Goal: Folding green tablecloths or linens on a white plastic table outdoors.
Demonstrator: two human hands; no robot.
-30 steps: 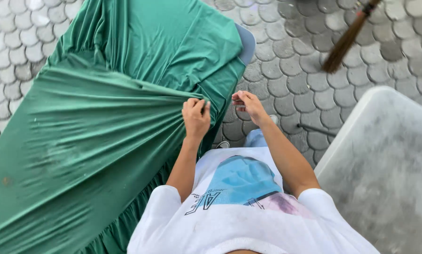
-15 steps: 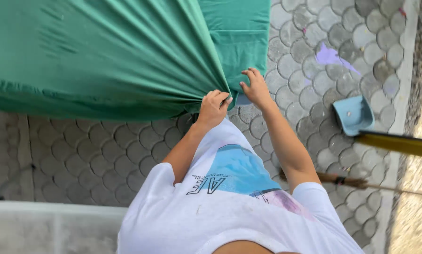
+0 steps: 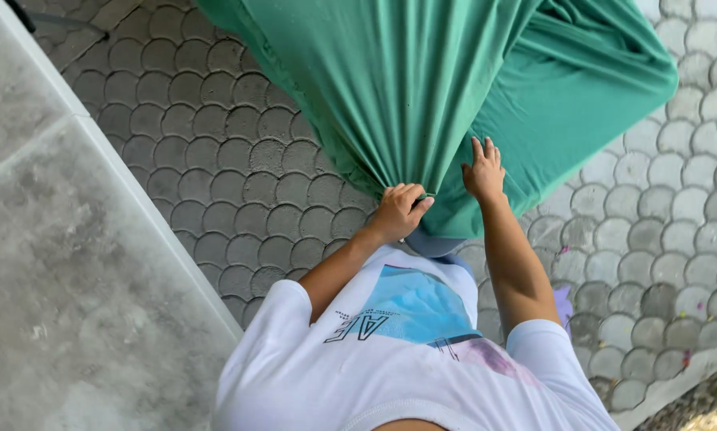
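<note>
Left hand [image 3: 400, 211] fisted tight on bunched green cloth [image 3: 422, 88]; right hand [image 3: 484, 172] just right, fingers spread flat on cloth, gripping nothing. Scalloped paving [image 3: 215, 168] beneath.

The person wears a white short-sleeved T-shirt [image 3: 390, 375] with a light-blue printed graphic [image 3: 414, 307] on the chest, dark lettering beside it, and a faint pink patch below. Both forearms are bare.

Green cloth [image 3: 454, 80], large, plain, soft, drawn taut into long creases fanning from one gathered bunch, spread above the scalloped paving [image 3: 215, 160], folded double at its right side, bunch gripped in the left hand [image 3: 398, 211], right hand [image 3: 484, 172] laid flat on it
</note>
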